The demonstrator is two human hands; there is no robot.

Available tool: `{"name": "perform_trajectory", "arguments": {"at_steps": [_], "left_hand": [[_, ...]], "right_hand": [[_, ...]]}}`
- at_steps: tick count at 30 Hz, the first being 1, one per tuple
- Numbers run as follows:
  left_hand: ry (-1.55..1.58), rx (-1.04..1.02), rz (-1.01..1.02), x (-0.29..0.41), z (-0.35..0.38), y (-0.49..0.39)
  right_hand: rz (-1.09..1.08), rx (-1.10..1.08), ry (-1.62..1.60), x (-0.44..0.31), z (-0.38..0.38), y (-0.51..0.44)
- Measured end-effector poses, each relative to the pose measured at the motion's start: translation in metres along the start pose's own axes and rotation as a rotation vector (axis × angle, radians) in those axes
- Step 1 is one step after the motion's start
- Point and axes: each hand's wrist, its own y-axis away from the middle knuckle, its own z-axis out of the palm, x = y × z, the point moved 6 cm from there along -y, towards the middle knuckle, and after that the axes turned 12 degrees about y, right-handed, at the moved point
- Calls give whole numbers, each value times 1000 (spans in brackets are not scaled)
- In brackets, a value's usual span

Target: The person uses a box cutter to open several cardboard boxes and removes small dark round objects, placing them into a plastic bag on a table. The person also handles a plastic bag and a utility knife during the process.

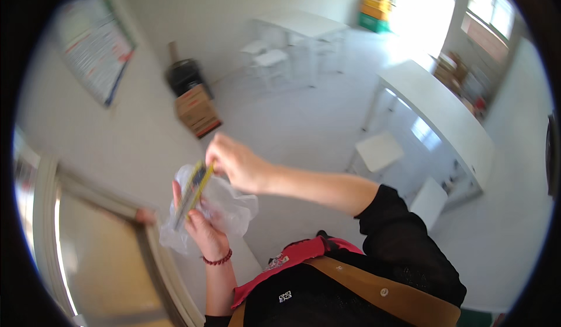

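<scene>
My left hand (206, 232), with a dark red bead bracelet at the wrist, grips the lower part of a flat, long item with yellow edges (195, 191); its exact kind is blurred. A crumpled clear plastic bag (234, 206) hangs around and behind this item, against my left hand. My right hand (232, 162) has its fingers closed at the item's upper end, by a yellow edge. Whether those fingertips pinch the item or the bag is hard to tell.
A door frame (153, 248) and a wall with a poster (98, 48) stand at left. A cardboard box (197, 112) sits beside a black bin (186, 77). White tables (438, 108) and stools (379, 151) stand to the right, stacked crates (374, 13) by the bright doorway.
</scene>
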Motion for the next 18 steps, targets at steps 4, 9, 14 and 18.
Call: {"name": "perform_trajectory", "arguments": {"at_steps": [4, 9, 14, 18], "left_hand": [[-73, 125, -373, -124, 46, -3], [-241, -244, -662, -265, 133, -40], [-274, -553, -857, -361, 186, -87], [-425, -868, -758, -427, 215, -147]], "right_hand": [[433, -76, 35, 89, -61, 102], [539, -39, 247, 180, -161, 148], [835, -289, 88, 275, -203, 154], [1063, -244, -338, 350, -226, 141]]}}
